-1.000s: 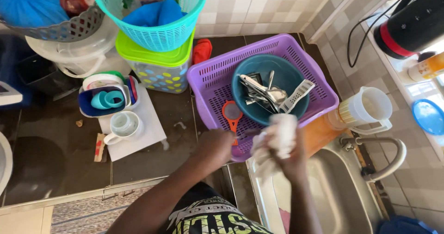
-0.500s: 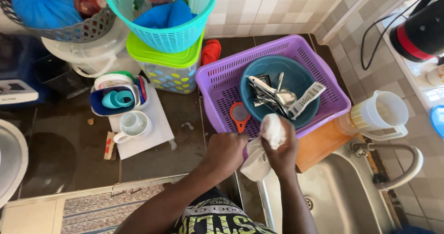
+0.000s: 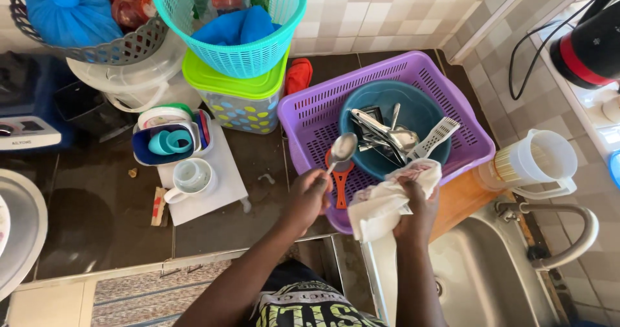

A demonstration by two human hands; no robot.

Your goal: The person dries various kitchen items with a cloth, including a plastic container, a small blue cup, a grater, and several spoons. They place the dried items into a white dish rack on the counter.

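Observation:
My left hand (image 3: 309,198) grips a metal spoon (image 3: 340,151) by its handle, bowl end up, over the near left edge of the purple basket (image 3: 310,117). My right hand (image 3: 416,201) clutches a white cloth (image 3: 381,204) just right of the spoon, above the basket's front rim. Inside the basket sits a blue bowl (image 3: 371,107) with several metal utensils (image 3: 381,136) and a white slotted spatula (image 3: 439,135). An orange-red utensil (image 3: 340,188) lies in the basket beneath the spoon.
A steel sink (image 3: 484,275) with a tap (image 3: 568,236) lies to the right, a clear jug (image 3: 536,162) beside it. To the left are a white cup (image 3: 190,178) on a white board, a spotted container with green lid (image 3: 242,101), and a teal basket (image 3: 239,17).
My hands drew apart: the spoon, earlier wrapped in the cloth, now stands free in my left hand. The cloth stays bunched in my right hand.

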